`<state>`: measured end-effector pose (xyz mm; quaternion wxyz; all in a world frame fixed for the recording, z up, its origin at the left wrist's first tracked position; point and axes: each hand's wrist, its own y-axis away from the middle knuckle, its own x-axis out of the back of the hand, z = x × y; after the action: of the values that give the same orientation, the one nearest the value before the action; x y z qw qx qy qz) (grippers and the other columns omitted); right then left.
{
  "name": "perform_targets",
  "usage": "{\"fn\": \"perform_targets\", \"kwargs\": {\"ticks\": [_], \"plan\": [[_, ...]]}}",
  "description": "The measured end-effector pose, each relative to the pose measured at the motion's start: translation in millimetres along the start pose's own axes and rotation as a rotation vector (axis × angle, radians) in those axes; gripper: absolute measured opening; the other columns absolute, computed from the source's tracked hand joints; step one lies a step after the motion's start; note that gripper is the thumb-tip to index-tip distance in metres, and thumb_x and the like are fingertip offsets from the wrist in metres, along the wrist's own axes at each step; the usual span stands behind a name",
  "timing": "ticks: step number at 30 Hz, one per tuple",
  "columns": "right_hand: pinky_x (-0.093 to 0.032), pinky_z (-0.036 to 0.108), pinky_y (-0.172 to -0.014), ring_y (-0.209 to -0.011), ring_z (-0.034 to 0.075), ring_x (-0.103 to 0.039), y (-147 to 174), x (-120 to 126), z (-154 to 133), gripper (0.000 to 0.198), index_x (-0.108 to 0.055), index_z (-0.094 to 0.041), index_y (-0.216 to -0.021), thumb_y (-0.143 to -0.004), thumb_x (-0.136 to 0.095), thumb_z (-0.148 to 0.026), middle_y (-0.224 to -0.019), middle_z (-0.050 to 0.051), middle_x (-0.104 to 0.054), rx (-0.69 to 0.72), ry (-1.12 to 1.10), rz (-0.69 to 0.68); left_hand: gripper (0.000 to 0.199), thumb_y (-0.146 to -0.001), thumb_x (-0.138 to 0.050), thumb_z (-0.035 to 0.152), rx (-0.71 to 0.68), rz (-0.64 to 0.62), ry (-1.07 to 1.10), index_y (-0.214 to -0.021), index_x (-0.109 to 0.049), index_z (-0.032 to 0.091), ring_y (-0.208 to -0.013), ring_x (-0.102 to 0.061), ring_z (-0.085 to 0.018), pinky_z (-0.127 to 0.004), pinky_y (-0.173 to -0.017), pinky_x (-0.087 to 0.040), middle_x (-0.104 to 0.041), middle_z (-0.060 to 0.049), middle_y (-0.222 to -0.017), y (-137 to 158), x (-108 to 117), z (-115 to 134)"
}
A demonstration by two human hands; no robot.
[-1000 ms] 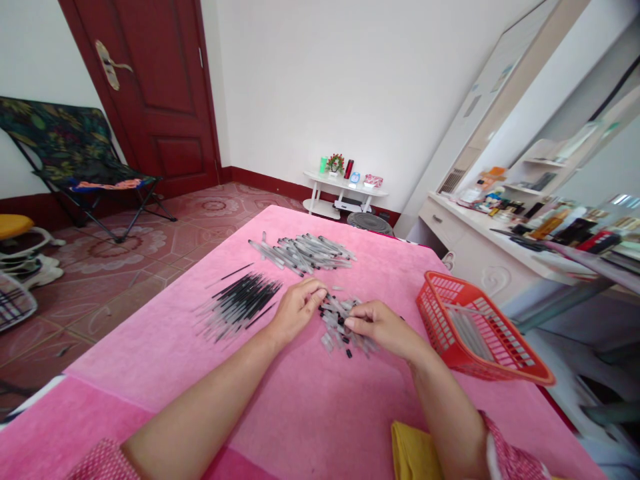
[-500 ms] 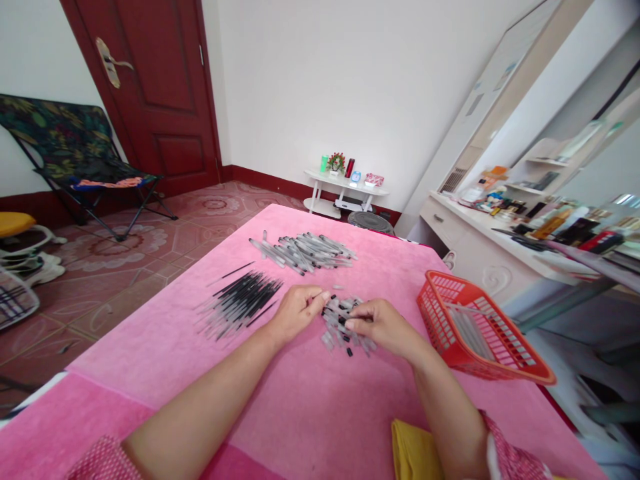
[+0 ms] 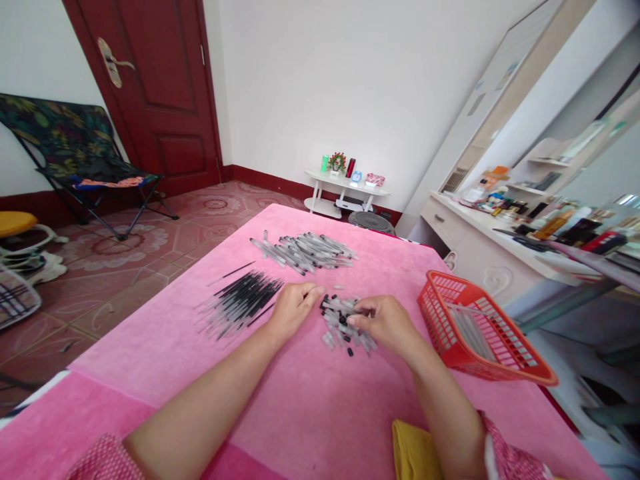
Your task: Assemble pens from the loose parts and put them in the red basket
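In the head view, on a table covered in soft pink cloth (image 3: 300, 413), a loose heap of short clear and black plastic caps (image 3: 336, 319), between 2 bare hands. Just beside the heap's left edge, the left hand (image 3: 294, 310), with loosely curled fingers and the thumb close to the forefinger; too hidden inside the curl to say whether holding anything. Over the heap's right edge, the right hand (image 3: 384, 323), with thumb and forefinger slightly parted among the caps; impossible to make out whether gripping 1. Left of the left hand, a fanned bundle of thin black and clear rods (image 3: 250, 297). Beyond both hands, a pile of slender clear plastic tubes with dark ends (image 3: 305, 253). To the right, a red slatted plastic basket (image 3: 483, 371) with long clear plastic pieces (image 3: 471, 331) inside. Near the right forearm, a folded yellow cloth (image 3: 414, 453), partly behind the arm. Past the far table edge, a low white side table (image 3: 320, 177) with small ornaments on top.
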<state>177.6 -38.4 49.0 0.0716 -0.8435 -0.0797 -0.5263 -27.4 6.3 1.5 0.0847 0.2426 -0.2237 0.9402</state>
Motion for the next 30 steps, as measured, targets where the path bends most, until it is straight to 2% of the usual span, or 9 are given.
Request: {"fn": "perform_targets", "kwargs": {"ticks": [2,4,7,11,14,18,22,27,30], "plan": [[-0.027,0.022,-0.051,-0.053,0.01,-0.047,0.1,1.6,-0.8,0.022,-0.069,-0.019,-0.069,-0.073,-0.058,-0.038,-0.055,-0.003,-0.057,-0.019,0.025,0.007,0.035,-0.086,-0.04,0.042,-0.046,-0.013,0.047,-0.071,-0.056,0.015,-0.057,-0.041,-0.01,-0.021,-0.055,-0.028,-0.05,0.002,-0.061,0.1,1.2,2.0],[-0.027,0.022,-0.051,-0.053,0.011,-0.048,0.1,2.7,-2.0,0.022,-0.069,-0.02,-0.07,-0.073,-0.057,-0.039,-0.055,-0.003,-0.057,-0.034,0.043,-0.001,0.027,-0.083,-0.047,0.04,-0.086,-0.057,0.066,-0.08,-0.059,0.015,-0.062,-0.046,-0.011,-0.02,-0.057,-0.029,-0.056,0.001,-0.069,0.4,0.5,4.4],[-0.027,0.022,-0.052,-0.055,0.011,-0.051,0.7,3.6,-6.4,0.02,-0.069,-0.021,-0.069,-0.073,-0.058,-0.038,-0.057,-0.003,-0.06,-0.028,0.089,0.005,0.035,-0.084,-0.044,0.041,-0.077,-0.088,-0.013,-0.063,-0.054,0.015,-0.055,-0.04,-0.009,-0.021,-0.054,-0.025,-0.045,0.003,-0.056,1.7,-3.8,5.6],[-0.026,0.023,-0.054,-0.061,0.011,-0.055,2.6,4.2,-13.8,0.014,-0.069,-0.025,-0.073,-0.073,-0.059,-0.035,-0.067,-0.003,-0.066,0.011,0.212,0.092,0.053,-0.087,-0.033,0.05,0.034,-0.077,-0.104,-0.049,-0.044,0.014,-0.047,-0.029,-0.008,-0.024,-0.049,-0.017,-0.027,0.004,-0.048,3.6,-8.1,2.9],[-0.026,0.023,-0.055,-0.065,0.012,-0.057,3.4,4.2,-14.2,0.013,-0.07,-0.027,-0.076,-0.071,-0.061,-0.035,-0.073,-0.002,-0.068,0.001,0.269,0.125,0.053,-0.086,-0.032,0.051,0.079,-0.094,-0.067,-0.052,-0.049,0.015,-0.048,-0.033,-0.009,-0.023,-0.049,-0.019,-0.034,0.003,-0.048,2.9,-7.1,1.0],[-0.025,0.024,-0.052,-0.06,0.012,-0.056,2.9,3.5,-10.9,0.016,-0.069,-0.027,-0.076,-0.074,-0.058,-0.038,-0.066,-0.003,-0.067,-0.044,0.257,0.102,0.032,-0.081,-0.047,0.044,-0.017,-0.093,0.043,-0.077,-0.059,0.015,-0.059,-0.046,-0.012,-0.021,-0.055,-0.028,-0.055,0.001,-0.064,0.6,-5.3,2.2],[-0.025,0.024,-0.053,-0.064,0.012,-0.058,2.9,4.0,-13.1,0.016,-0.069,-0.028,-0.078,-0.077,-0.056,-0.038,-0.07,-0.003,-0.067,-0.019,0.305,0.089,0.034,-0.083,-0.044,0.04,-0.046,-0.057,-0.025,-0.061,-0.052,0.015,-0.055,-0.042,-0.01,-0.021,-0.054,-0.026,-0.047,0.002,-0.056,0.7,-7.9,3.4],[-0.029,0.025,-0.058,-0.079,0.016,-0.06,3.3,10.7,-15.5,0.012,-0.069,-0.026,-0.078,-0.074,-0.06,-0.034,-0.079,0.001,-0.067,-0.028,0.526,0.146,0.049,-0.086,-0.035,0.044,0.116,0.056,-0.005,-0.046,-0.037,0.016,-0.043,-0.032,-0.008,-0.023,-0.048,-0.019,-0.031,0.004,-0.043,-1.9,-5.5,-4.7],[-0.03,0.025,-0.059,-0.081,0.016,-0.059,3.4,14.3,-13.4,0.013,-0.068,-0.027,-0.081,-0.074,-0.061,-0.035,-0.081,0.0,-0.066,-0.05,0.544,0.173,0.049,-0.084,-0.038,0.048,0.282,0.078,0.273,-0.046,-0.04,0.016,-0.039,-0.038,-0.008,-0.022,-0.046,-0.025,-0.038,0.003,-0.039,-5.5,-1.7,-9.9]]}}
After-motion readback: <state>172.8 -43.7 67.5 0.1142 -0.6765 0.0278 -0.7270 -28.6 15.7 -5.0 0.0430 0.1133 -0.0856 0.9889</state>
